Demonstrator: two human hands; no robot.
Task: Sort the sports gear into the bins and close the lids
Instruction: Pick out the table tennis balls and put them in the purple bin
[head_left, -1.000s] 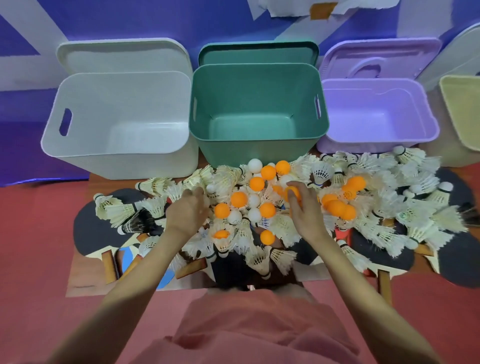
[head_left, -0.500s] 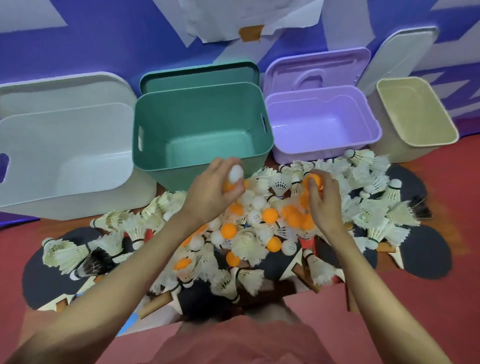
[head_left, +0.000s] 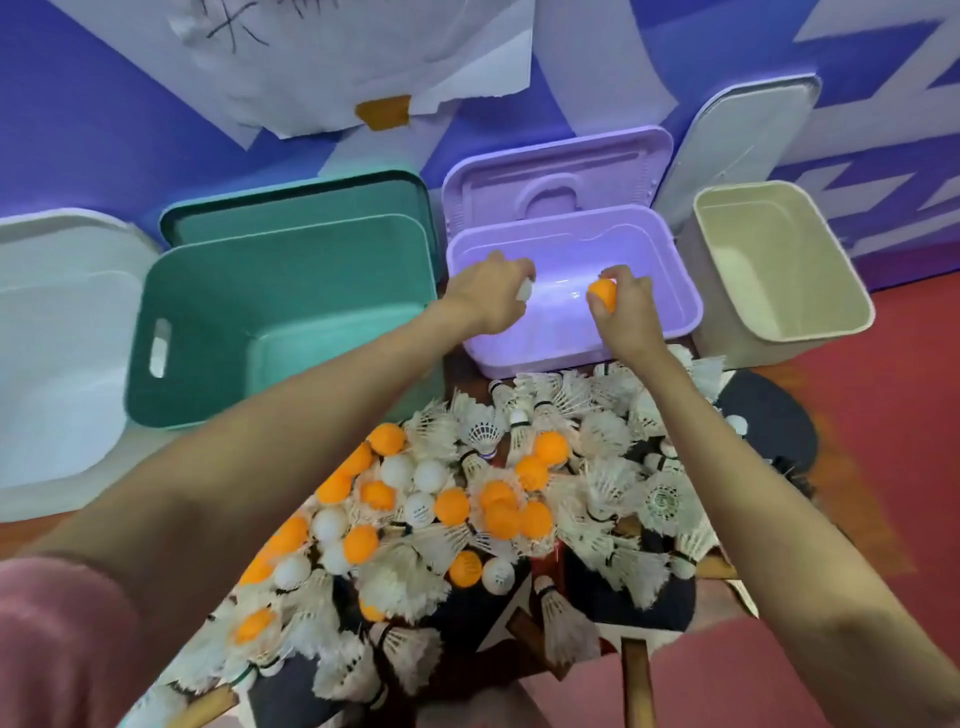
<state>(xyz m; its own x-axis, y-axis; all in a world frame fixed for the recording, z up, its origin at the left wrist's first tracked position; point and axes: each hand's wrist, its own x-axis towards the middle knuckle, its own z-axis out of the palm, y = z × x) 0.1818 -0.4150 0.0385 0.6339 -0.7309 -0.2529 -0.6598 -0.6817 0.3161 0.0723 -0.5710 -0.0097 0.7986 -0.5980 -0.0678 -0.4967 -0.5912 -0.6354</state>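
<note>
The right hand (head_left: 621, 306) is curled around an orange ball (head_left: 602, 292), pinched between thumb and fingers, knuckles up, over the open purple bin (head_left: 675, 270) right of centre in the frame. The left hand (head_left: 488, 297) is also closed, palm down, with a white ball (head_left: 524, 289) only partly showing between its fingers, above the left half of the same bin. Both forearms stretch from the lower corners up toward the bin, the left one crossing over the near right corner of the green bin (head_left: 218, 291).

The purple bin's inside looks bare under the hands, with open room between them and to the far wall. Its lid (head_left: 556, 176) leans upright behind it. Just right stands a beige bin (head_left: 841, 280), open; far left a white bin (head_left: 57, 332), cut by the frame edge.

Below the bins, in the lower middle of the frame, lies the pile: orange balls and white balls (head_left: 415, 475) mixed with feather shuttlecocks (head_left: 605, 486), on top of dark table-tennis paddles (head_left: 769, 421), reaching right up to the purple bin's near wall.
</note>
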